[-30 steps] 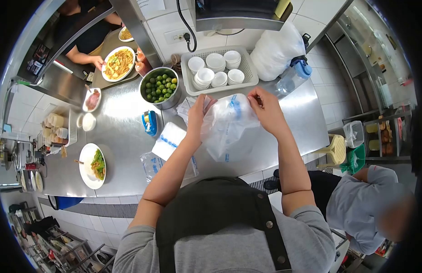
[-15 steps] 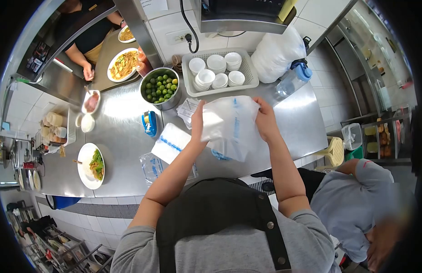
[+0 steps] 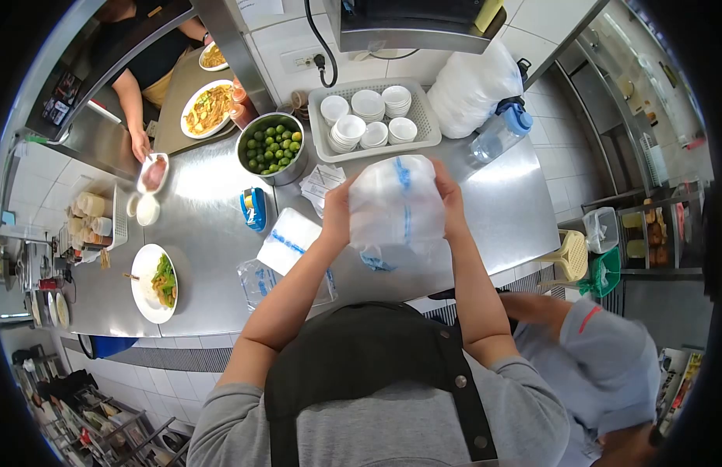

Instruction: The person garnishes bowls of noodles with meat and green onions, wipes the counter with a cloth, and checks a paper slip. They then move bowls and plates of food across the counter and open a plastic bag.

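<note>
A translucent plastic bag (image 3: 396,204) with blue print is held up over the steel counter, puffed out wide. My left hand (image 3: 339,218) grips its left edge. On the opposite edge my right hand (image 3: 452,198) has its fingers partly hidden behind the plastic. Left of the bag lies a folded stack of white plastic bags (image 3: 287,240) with a blue stripe. A clear printed wrapper (image 3: 256,282) sits below that stack, partly under my left forearm. Printed paper slips (image 3: 320,187) lie beside my left hand. A blue crumpled piece (image 3: 376,261) shows beneath the held bag.
Along the back stand a metal pot of green citrus (image 3: 274,175), a basket of white cups (image 3: 431,144) and a water bottle (image 3: 497,140). A blue tape dispenser (image 3: 253,208) and a plate of rice and vegetables (image 3: 147,300) are leftward. A co-worker (image 3: 594,366) is close at right.
The bag has gone from flatter and hanging to puffed out between my hands. At right the co-worker has shifted and reaches an arm toward me. The person across the counter now touches the small meat dish.
</note>
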Motion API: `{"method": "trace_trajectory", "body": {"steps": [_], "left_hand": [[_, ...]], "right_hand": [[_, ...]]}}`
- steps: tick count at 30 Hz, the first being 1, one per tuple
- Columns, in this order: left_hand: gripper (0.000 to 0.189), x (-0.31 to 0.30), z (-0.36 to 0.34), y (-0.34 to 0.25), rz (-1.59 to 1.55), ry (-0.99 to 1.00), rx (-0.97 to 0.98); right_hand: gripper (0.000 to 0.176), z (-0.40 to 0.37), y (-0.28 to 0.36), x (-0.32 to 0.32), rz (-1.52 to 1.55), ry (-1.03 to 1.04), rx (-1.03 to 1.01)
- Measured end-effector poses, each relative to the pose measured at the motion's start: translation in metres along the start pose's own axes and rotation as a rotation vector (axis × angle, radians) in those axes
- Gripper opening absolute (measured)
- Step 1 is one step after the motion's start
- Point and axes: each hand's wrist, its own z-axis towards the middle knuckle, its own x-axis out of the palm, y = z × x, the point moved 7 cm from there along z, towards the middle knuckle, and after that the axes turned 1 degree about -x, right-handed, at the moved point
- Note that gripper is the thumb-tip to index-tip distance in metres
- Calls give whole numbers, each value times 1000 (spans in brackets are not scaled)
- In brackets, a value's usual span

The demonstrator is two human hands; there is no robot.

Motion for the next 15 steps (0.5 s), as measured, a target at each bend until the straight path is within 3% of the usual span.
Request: {"method": "trace_trajectory", "body": {"steps": [1, 2, 4, 6, 9, 11, 15], "left_hand": [[58, -1, -2, 2, 18, -4, -85], [59, 5, -5, -18, 117, -2, 169], [58, 3, -1, -25, -81, -29, -2], [57, -1, -4, -34, -23, -74, 28], [55, -10, -7, -58, 312, -149, 309], [54, -8, -12, -64, 346, -176, 370], [56, -14, -2, -4, 189, -136, 269]], "right_hand": [[68, -1, 3, 1, -20, 14, 0], [66, -4, 8, 1, -39, 26, -2], [62, -1, 26, 3, -66, 38, -29], [58, 4, 52, 7, -75, 32, -69], [59, 12, 45, -5, -62, 79, -131], [60, 10, 27, -7, -35, 105, -104], [59, 2, 12, -10, -154, 127, -3]]}}
